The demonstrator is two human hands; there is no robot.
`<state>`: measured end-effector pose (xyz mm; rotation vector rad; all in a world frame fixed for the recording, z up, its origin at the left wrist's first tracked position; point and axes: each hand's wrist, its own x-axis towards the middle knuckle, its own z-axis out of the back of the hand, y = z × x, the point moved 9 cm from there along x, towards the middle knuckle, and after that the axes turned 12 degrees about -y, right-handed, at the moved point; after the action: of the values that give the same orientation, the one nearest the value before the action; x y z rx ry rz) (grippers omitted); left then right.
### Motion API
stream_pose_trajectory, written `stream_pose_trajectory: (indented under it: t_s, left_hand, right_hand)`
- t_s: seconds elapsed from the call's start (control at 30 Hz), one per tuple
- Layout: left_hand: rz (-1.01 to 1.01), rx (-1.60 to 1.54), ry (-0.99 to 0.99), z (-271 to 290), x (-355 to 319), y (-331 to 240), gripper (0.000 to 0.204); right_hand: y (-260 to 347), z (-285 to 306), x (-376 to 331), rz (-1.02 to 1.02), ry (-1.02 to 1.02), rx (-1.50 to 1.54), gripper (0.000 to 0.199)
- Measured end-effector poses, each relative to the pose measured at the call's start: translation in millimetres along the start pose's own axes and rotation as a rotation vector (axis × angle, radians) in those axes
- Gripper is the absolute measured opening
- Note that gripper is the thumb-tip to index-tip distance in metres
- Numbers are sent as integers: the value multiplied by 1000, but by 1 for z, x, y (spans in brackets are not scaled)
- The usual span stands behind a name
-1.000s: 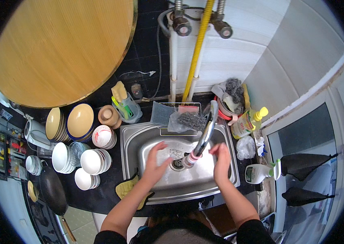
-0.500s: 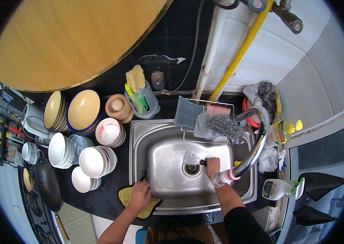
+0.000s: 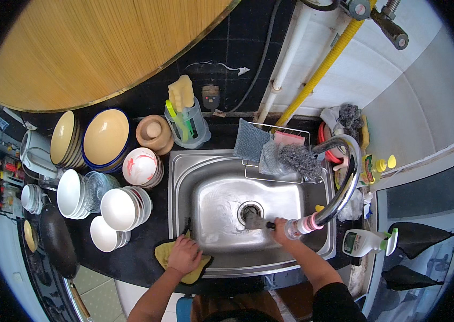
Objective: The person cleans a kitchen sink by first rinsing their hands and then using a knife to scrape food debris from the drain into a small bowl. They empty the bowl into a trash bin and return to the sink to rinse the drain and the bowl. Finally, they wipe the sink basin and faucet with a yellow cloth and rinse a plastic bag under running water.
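My right hand [image 3: 280, 232] is closed round the dark handle of a small scraper-like tool with a pale, fan-shaped head [image 3: 255, 220]. The head lies at the drain [image 3: 250, 212] of the steel sink [image 3: 213, 201], slightly blurred, so its exact kind is unclear. Just above my right wrist hangs the faucet's pink-and-clear spout end [image 3: 301, 225]. At the sink's front left rim, my left hand [image 3: 185, 254] is bent over a yellow cloth with black edging [image 3: 166, 253], gripping it against the rim; its fingertips are partly hidden.
A chrome faucet [image 3: 353, 172] arches over the sink's right side. A wire rack [image 3: 270, 179] with scouring pads [image 3: 301, 161] spans the back. Stacked white bowls [image 3: 117, 209] and yellow bowls [image 3: 106, 137] stand left. A spray bottle [image 3: 364, 242] is at the right.
My right hand has drawn slightly nearer, and the tool's head has moved from the drain's far edge onto the drain. The view has shifted a little. My left hand stays on the cloth.
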<state>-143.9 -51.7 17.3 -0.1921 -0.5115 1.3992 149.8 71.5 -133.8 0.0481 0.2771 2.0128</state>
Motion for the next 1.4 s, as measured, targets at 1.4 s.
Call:
stream_pose_trajectory:
  t_s: [1.4]
  left_hand:
    - [-1,-14,93,-13,-23,9,38]
  right_hand:
    - [27,9,12,219,-182,-40,10]
